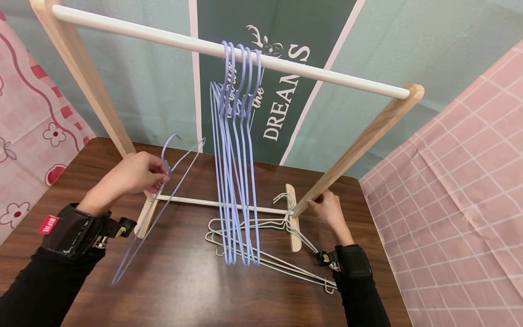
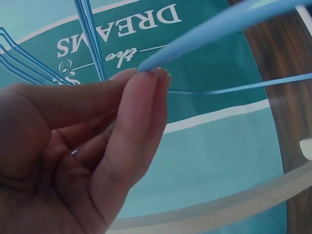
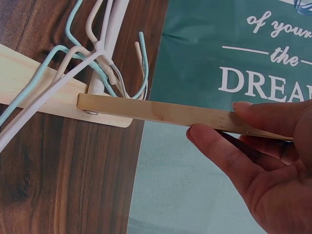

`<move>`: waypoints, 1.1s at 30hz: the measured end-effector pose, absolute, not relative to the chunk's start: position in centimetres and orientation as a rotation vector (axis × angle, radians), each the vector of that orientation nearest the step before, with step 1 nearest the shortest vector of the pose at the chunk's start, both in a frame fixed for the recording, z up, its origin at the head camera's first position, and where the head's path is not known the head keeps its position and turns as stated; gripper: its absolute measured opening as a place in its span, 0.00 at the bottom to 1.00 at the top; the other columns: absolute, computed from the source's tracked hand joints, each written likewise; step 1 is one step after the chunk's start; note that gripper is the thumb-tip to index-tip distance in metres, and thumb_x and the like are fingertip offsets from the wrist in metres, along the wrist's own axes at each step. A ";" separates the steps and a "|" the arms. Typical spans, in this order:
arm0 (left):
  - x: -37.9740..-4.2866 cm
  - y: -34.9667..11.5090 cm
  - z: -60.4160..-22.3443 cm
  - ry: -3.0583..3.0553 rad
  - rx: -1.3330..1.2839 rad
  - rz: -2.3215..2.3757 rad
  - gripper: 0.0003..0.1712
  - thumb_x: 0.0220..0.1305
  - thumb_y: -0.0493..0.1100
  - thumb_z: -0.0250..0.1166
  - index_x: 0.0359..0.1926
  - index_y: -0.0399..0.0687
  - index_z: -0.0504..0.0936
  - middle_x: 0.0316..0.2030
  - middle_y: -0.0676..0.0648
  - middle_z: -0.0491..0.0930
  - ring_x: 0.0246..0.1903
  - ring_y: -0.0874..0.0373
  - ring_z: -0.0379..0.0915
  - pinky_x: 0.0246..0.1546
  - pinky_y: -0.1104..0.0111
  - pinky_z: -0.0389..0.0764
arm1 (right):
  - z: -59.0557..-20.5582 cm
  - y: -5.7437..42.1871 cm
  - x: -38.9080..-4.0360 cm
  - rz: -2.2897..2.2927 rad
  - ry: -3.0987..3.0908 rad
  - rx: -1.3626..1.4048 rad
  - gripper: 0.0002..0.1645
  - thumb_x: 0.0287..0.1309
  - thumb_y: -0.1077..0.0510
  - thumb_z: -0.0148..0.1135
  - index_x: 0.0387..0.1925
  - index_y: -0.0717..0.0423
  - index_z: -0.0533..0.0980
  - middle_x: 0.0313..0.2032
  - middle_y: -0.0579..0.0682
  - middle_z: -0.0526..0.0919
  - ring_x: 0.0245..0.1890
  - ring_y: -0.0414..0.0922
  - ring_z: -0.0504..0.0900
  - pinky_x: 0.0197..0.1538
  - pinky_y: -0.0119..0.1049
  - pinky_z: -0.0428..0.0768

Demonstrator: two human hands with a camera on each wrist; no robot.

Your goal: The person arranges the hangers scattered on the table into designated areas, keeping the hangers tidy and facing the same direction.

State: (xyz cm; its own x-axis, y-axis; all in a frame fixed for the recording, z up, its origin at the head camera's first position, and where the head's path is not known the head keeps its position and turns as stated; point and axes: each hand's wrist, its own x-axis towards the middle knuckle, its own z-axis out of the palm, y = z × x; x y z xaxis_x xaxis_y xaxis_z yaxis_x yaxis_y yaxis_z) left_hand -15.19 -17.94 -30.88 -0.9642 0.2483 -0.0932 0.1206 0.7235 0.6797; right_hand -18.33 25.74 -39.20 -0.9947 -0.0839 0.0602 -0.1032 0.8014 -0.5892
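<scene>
At nine o'clock in the head view, the left hand [image 1: 140, 174] pinches a blue hanger [image 2: 219, 32] near its hook base, the hanger off the white rail [image 1: 135, 29]. Toward twelve, five blue hangers [image 1: 243, 102] hang from that rail. From six toward four, pale hangers [image 3: 100, 48] lie unhung, so the work looks partway done. At four, the right hand [image 1: 328, 211] grips the wooden post [image 1: 355, 145], thumb opposite fingers.

White lettering on the dark green cloth panel [image 1: 269, 102] reads "of your", "the" and, in capitals, "DREAMS". A small red fabric tag [image 1: 49, 224] on a black wristband [image 1: 68, 232] bears white characters too small to read surely.
</scene>
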 end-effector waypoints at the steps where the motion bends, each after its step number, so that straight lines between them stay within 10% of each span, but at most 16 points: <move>1: -15.2 -17.9 -30.9 2.748 0.294 1.078 0.04 0.57 0.31 0.59 0.27 0.35 0.79 0.20 0.47 0.80 0.19 0.61 0.76 0.21 0.70 0.77 | -39.2 25.7 -18.3 0.965 -2.951 0.155 0.14 0.54 0.67 0.60 0.42 0.72 0.72 0.32 0.67 0.78 0.29 0.56 0.79 0.28 0.41 0.75; 33: -15.3 -16.0 -26.9 2.790 0.188 1.351 0.08 0.59 0.37 0.61 0.35 0.34 0.81 0.27 0.45 0.83 0.21 0.63 0.79 0.24 0.72 0.77 | -39.1 25.7 -18.3 1.002 -2.974 0.126 0.16 0.55 0.67 0.59 0.44 0.72 0.71 0.34 0.67 0.78 0.29 0.55 0.79 0.28 0.40 0.75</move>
State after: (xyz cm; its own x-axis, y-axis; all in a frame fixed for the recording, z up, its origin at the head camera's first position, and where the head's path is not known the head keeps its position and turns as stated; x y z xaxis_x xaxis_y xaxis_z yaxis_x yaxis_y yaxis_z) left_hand -15.28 -16.04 -26.87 -0.9920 0.1245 0.0204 0.0932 0.6144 0.7834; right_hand -18.25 25.68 -39.09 -0.9968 -0.0757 0.0263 -0.0762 0.7933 -0.6041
